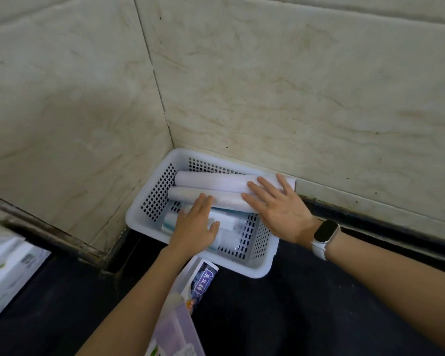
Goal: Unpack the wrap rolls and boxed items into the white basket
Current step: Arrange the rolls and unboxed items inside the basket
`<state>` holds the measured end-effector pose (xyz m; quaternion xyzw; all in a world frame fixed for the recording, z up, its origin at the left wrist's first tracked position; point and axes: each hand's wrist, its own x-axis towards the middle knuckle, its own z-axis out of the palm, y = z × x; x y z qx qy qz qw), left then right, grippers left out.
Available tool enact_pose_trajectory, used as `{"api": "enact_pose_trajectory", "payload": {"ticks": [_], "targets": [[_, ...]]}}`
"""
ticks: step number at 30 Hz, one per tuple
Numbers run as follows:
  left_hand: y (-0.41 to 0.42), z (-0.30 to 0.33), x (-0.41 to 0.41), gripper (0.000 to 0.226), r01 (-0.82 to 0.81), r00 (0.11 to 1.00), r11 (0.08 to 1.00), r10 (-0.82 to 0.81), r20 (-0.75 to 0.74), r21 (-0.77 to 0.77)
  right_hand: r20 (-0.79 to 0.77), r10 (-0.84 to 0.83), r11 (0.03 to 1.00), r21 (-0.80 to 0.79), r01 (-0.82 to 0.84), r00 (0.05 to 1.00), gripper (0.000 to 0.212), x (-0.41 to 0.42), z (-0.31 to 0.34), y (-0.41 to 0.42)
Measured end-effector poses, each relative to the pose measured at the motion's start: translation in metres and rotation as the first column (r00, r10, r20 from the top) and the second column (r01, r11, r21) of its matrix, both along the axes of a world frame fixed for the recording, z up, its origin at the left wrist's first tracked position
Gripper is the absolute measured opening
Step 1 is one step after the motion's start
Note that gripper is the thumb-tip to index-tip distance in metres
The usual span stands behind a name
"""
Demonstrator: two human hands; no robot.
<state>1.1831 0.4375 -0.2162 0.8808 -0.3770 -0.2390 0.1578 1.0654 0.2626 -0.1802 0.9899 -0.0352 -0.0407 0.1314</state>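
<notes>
A white perforated basket (149,201) sits in the corner of a dark counter against the tiled walls. Two white wrap rolls lie lengthwise in it: the far roll (211,181) and the near roll (185,194). Below them lie boxed items (231,224), white with teal print. My left hand (194,227) lies flat with straight fingers on the boxed items, fingertips touching the near roll. My right hand (278,206) presses flat on the right ends of both rolls, fingers spread. A white watch (324,235) is on that wrist.
Empty purple-printed packaging (198,283) lies on the dark counter (293,304) just in front of the basket, under my left forearm. White boxes (8,268) sit at the far left edge. Tiled walls (293,98) close in the basket on two sides.
</notes>
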Motion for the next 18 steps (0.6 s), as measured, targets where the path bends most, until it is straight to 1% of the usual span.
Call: {"api": "enact_pose_trajectory", "payload": {"ticks": [1, 3, 4, 6, 8, 10, 12, 13, 15, 16, 18], "targets": [[0.006, 0.000, 0.005, 0.061, 0.020, 0.999, 0.999, -0.022, 0.042, 0.048, 0.028, 0.011, 1.000, 0.015, -0.011, 1.000, 0.066, 0.001, 0.001, 0.006], [0.019, 0.001, 0.011, 0.056, 0.071, 0.991, 0.981, -0.090, 0.101, 0.182, 0.116, 0.102, 0.990, 0.083, -0.112, 0.988, 0.053, 0.003, -0.003, 0.018], [0.024, 0.002, 0.013, 0.053, 0.107, 0.985, 0.960, -0.138, 0.106, 0.258, 0.173, 0.163, 0.972, 0.139, -0.188, 0.971, 0.045, 0.003, -0.007, 0.024], [0.031, 0.007, 0.015, 0.050, 0.169, 0.974, 0.907, -0.214, 0.077, 0.385, 0.179, 0.206, 0.922, 0.292, -0.252, 0.962, 0.038, 0.004, -0.017, 0.036], [0.034, 0.011, 0.020, 0.043, 0.196, 0.973, 0.887, -0.230, 0.033, 0.417, 0.079, 0.191, 0.897, 0.390, -0.207, 0.978, 0.045, 0.010, -0.025, 0.049], [0.036, 0.014, 0.025, 0.041, 0.201, 0.974, 0.881, -0.227, 0.010, 0.428, -0.097, 0.125, 0.864, 0.500, -0.060, 0.987, 0.053, 0.014, -0.032, 0.056], [0.040, 0.014, 0.029, 0.041, 0.186, 0.978, 0.876, -0.208, 0.001, 0.445, -0.349, 0.045, 0.811, 0.560, 0.170, 0.936, 0.056, 0.018, -0.032, 0.057], [0.041, 0.013, 0.031, 0.037, 0.178, 0.980, 0.883, -0.200, 0.005, 0.434, -0.420, 0.036, 0.803, 0.552, 0.224, 0.907, 0.056, 0.020, -0.033, 0.057], [0.043, 0.012, 0.033, 0.028, 0.167, 0.982, 0.900, -0.188, 0.012, 0.403, -0.503, 0.051, 0.787, 0.552, 0.275, 0.863, 0.054, 0.023, -0.035, 0.058], [0.043, 0.011, 0.035, 0.030, 0.158, 0.985, 0.902, -0.175, 0.007, 0.401, -0.524, 0.056, 0.768, 0.566, 0.298, 0.850, 0.052, 0.024, -0.034, 0.059], [0.040, 0.009, 0.039, 0.049, 0.141, 0.988, 0.893, -0.155, -0.003, 0.428, -0.519, 0.043, 0.731, 0.599, 0.327, 0.854, 0.049, 0.026, -0.036, 0.059]]}}
